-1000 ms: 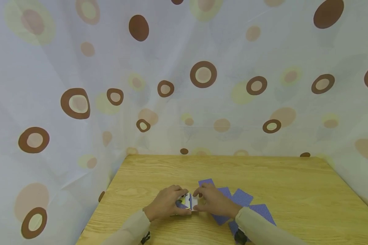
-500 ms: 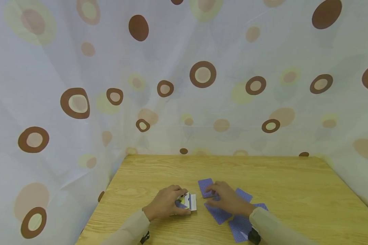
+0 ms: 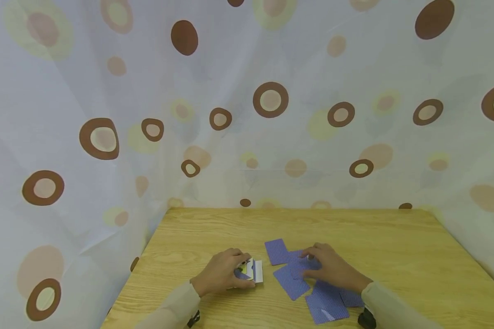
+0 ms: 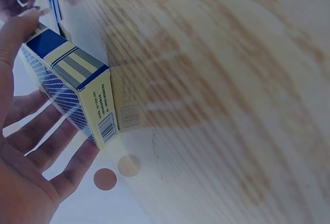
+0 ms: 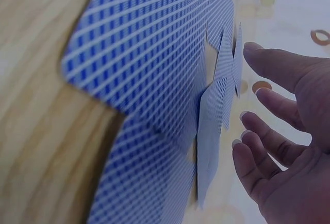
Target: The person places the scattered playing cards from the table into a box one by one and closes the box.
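Observation:
My left hand (image 3: 220, 273) grips a playing-card box (image 3: 244, 271) between thumb and fingers, low over the table. The box's white flap (image 3: 259, 272) stands out on its right side, and a barcode shows on its near end in the left wrist view. My right hand (image 3: 333, 267) hovers over several face-down playing cards with blue checked backs. One such card (image 3: 328, 305) lies nearest the front. In the right wrist view the right hand's fingers (image 5: 268, 136) are loosely bent, apart from the cards, and hold nothing.
Another blue-backed card (image 3: 276, 252) lies at the far left of the spread, and several of the cards overlap. They lie on a wooden table (image 3: 197, 228), with a spotted white curtain (image 3: 230, 68) behind it and along the sides.
My right hand has left the box's flap and moved right, over the spread cards, uncovering the ones on the left. The left hand has stayed in place with the playing-card box.

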`<state>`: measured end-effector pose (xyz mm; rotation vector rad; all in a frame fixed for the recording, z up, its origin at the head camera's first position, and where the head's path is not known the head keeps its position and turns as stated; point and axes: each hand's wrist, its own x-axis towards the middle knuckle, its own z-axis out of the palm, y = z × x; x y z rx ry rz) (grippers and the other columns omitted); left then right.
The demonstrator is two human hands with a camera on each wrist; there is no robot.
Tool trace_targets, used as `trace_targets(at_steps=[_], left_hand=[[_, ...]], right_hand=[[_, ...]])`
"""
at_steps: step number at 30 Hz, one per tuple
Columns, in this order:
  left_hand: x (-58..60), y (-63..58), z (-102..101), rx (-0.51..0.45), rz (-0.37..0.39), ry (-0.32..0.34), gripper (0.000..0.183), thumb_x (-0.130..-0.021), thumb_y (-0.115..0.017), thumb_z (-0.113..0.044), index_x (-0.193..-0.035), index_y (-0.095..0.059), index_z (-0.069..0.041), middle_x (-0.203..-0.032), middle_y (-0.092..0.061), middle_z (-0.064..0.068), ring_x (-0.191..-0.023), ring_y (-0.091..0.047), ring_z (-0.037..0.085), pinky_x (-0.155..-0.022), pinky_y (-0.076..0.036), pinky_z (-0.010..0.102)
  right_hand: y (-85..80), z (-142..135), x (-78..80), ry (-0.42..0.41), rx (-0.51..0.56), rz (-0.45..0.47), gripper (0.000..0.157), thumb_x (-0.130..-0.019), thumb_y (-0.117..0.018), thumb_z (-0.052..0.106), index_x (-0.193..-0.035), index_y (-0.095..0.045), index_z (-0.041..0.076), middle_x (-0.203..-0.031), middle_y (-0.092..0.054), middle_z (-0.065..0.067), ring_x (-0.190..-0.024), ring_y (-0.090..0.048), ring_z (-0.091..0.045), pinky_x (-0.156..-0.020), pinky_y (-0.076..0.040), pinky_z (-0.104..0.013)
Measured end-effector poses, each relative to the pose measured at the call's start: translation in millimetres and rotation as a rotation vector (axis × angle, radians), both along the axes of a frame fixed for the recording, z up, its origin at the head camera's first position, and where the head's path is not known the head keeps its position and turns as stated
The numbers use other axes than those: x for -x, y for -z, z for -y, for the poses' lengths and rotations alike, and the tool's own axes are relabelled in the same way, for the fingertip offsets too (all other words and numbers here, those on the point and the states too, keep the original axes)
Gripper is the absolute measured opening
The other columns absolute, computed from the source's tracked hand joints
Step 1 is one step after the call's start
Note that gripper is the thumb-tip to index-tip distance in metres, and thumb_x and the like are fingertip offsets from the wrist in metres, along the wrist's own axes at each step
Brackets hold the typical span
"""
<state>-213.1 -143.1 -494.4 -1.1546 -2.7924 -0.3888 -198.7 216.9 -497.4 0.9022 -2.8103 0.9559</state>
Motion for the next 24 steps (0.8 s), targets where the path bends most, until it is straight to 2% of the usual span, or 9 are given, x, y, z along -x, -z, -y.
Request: trace_targets(at_steps=[7,14,20,24], left_hand=[[-0.5,-0.7,-1,0.003,0.011,0.001,0.078,-0.084,-0.074,-0.067,-0.136,-0.066,-0.009,-0.122,-0.068,0.006,-0.105,-0.065,0.017,-0.083,-0.056,0.031],[-1.3,-3.1,-1,0.014,0.018,-0.007,0.078,-0.083,-0.074,-0.068,-0.136,-0.067,-0.011,-0.121,-0.068,0.005,-0.104,-0.064,0.014,-0.082,-0.054,0.029],[-0.8,-2.3,-1,0.02,0.025,-0.017,0.078,-0.083,-0.074,-0.068,-0.136,-0.066,-0.011,-0.121,-0.068,0.004,-0.104,-0.063,0.013,-0.082,-0.054,0.028],[-1.3,-1.7,0,0.017,0.026,-0.016,0.078,-0.084,-0.074,-0.067,-0.137,-0.066,-0.011,-0.122,-0.067,0.004,-0.104,-0.063,0.014,-0.082,-0.054,0.028]], right_hand=[[4.1,-26,-9.1,0.042,-0.018,-0.02,0.047,-0.087,-0.083,0.038,-0.121,-0.069,0.009,-0.106,-0.061,0.002,-0.099,-0.055,-0.023,-0.082,-0.048,-0.038],[14.0,-52,-21.1,0.081,-0.014,-0.003,0.049,-0.086,-0.083,0.038,-0.122,-0.068,0.009,-0.105,-0.06,0.001,-0.095,-0.054,-0.021,-0.077,-0.051,-0.032],[18.5,-64,-29.0,0.115,-0.047,-0.016,0.055,-0.083,-0.085,0.042,-0.123,-0.067,0.01,-0.105,-0.06,0.0,-0.096,-0.055,-0.021,-0.078,-0.05,-0.033],[16.8,-70,-34.3,0.135,-0.056,0.016,0.06,-0.081,-0.086,0.043,-0.125,-0.065,0.009,-0.105,-0.058,-0.004,-0.096,-0.055,-0.021,-0.076,-0.049,-0.031]])
